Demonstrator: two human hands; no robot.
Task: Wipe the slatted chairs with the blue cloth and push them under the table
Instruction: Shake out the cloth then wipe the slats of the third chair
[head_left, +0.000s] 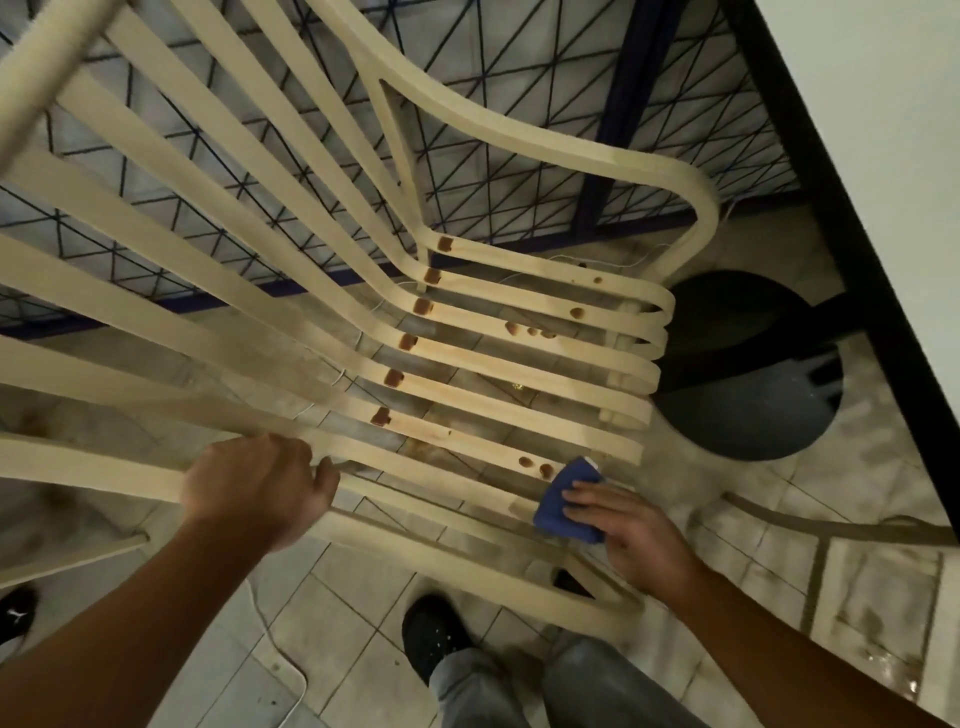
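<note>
Cream slatted chair (519, 361) stands on grimy tiled floor (353, 613) beside white table (883, 156).

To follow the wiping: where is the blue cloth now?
In the head view, lower right: the blue cloth lies on the near seat slats of the chair, under the right hand.

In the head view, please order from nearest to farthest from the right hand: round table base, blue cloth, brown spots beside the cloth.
1. blue cloth, under the right hand.
2. brown spots, on the slat beyond it.
3. round table base, on the floor, right.
</note>
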